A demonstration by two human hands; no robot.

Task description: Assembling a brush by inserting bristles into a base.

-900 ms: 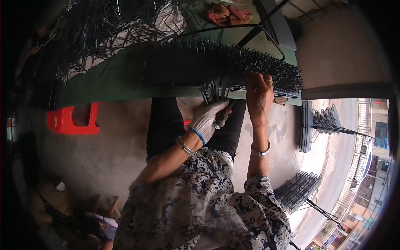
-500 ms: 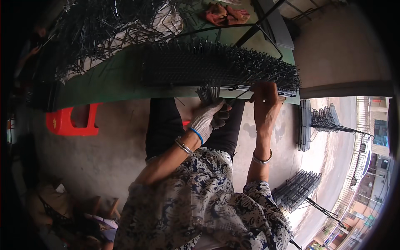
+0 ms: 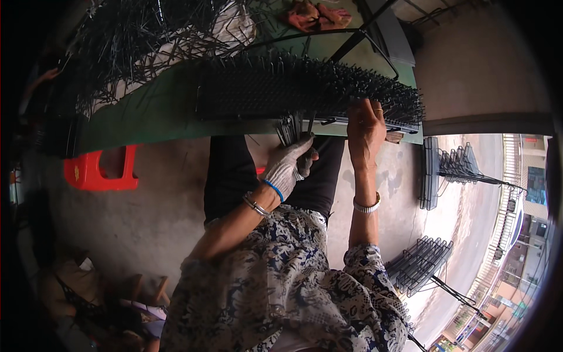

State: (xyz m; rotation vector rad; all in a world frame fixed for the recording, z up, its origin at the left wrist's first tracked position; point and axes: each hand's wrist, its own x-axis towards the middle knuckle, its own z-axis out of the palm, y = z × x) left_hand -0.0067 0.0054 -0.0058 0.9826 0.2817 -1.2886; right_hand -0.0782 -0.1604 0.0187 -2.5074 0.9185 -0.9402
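Observation:
My left hand [image 3: 287,161], in a pale knit glove, is closed around a bundle of thin dark rods [image 3: 289,130] that fan upward just below the table edge. Along that edge lies a long black perforated rack [image 3: 252,97], its right part and far side bristling with upright dark rods [image 3: 358,82]. My bare right hand [image 3: 366,132] is at the rack's near side, right of the middle. Its fingers are pinched together among the rods, and whatever they grip is hidden.
The rack rests on a green table [image 3: 117,132]. A tangled heap of dark rods [image 3: 146,41] lies on pale sacking at far left. A reddish cloth [image 3: 319,16] sits at the back. A red plastic stool [image 3: 99,170] stands left; black wire racks [image 3: 419,267] stand right. Another person's hand [image 3: 50,74] shows at far left.
My right hand has moved forward and slightly left, from the rack's front edge to among its rods. The left hand keeps the bundle and has shifted only a little.

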